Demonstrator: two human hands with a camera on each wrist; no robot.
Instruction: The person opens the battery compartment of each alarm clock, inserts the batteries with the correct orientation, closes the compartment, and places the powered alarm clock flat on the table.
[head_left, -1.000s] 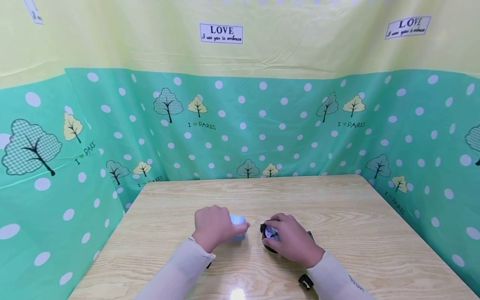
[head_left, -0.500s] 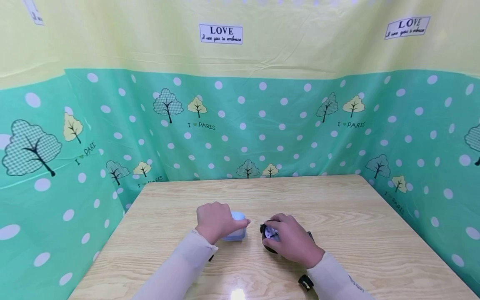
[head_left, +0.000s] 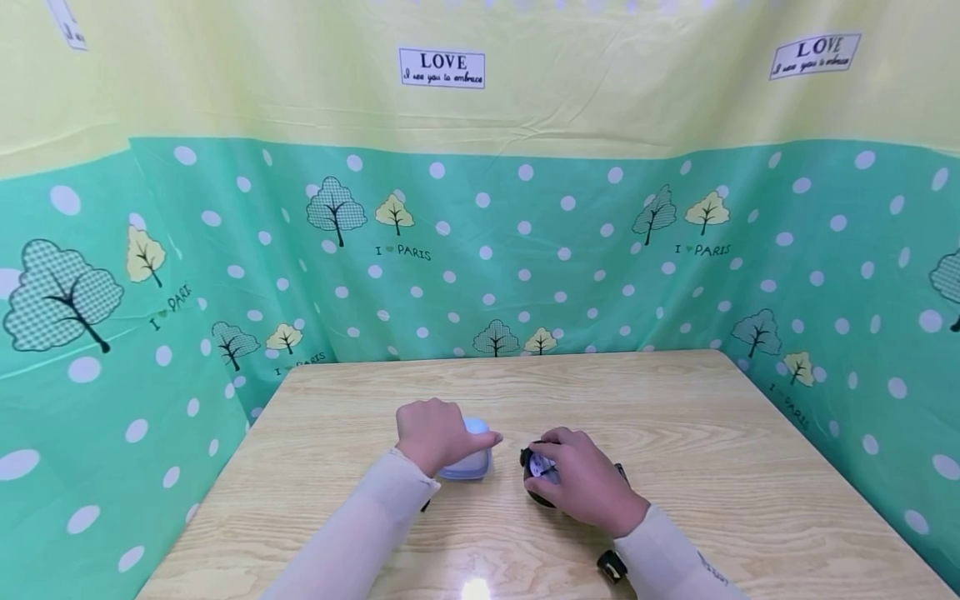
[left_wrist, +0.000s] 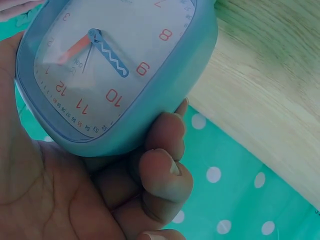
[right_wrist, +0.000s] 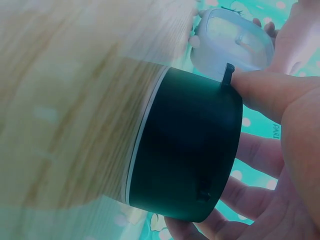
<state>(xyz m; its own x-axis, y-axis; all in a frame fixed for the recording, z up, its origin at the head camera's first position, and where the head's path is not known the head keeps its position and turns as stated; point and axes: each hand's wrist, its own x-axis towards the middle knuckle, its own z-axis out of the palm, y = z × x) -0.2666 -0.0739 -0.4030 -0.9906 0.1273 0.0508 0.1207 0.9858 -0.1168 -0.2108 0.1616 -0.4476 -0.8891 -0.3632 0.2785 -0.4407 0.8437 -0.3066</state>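
A light blue alarm clock is in my left hand. In the left wrist view its pale face with red numerals shows, and the fingers curl around its side from below. The head view has the clock partly hidden behind the hand and thumb. Nearby on the right, my right hand grips a short black cylinder with a pale rim at its base and a small tab at its edge. From above, its round top looks pale and glassy; its kind is unclear. Thumb and fingers span its top edge.
A small black curved piece lies on the wooden table beside the right sleeve. Another dark bit shows at the left cuff. A green and yellow printed curtain encloses the table at the back and sides.
My left hand has shifted slightly away from me and to the right. The clock has tilted, showing more of its lower part. The right hand and black cylinder have stayed put.
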